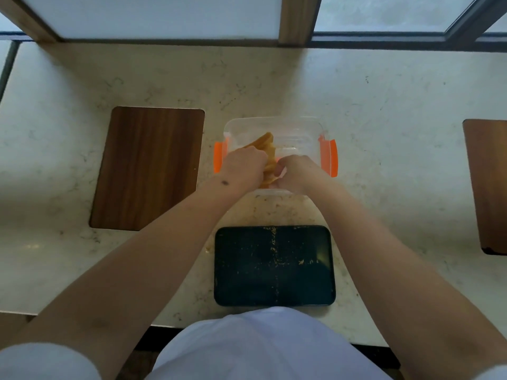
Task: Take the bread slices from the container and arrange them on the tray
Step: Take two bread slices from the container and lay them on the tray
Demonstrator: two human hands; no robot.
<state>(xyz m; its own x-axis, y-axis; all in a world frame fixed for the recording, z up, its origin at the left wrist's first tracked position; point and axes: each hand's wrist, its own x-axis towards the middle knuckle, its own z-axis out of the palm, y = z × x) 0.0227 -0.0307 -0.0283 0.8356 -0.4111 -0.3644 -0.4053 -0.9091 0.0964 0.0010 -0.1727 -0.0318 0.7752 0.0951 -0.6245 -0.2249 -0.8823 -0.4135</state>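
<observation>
A clear plastic container [299,127] with orange side clips sits at the middle of the counter. Golden-brown bread slices [265,142] stand tilted inside it, toward its left half. My left hand [242,168] and my right hand [297,172] both reach into the container from the near side, fingers closed around the slices between them. The lower parts of the slices are hidden by my hands. A black rectangular tray [274,266] lies on the counter just in front of me, holding only scattered crumbs.
A dark wooden board [148,168] lies left of the container. Another wooden board [488,185] is cut off at the right edge. Crumbs lie on the pale marble counter [384,133] between container and tray. A window frame runs along the far side.
</observation>
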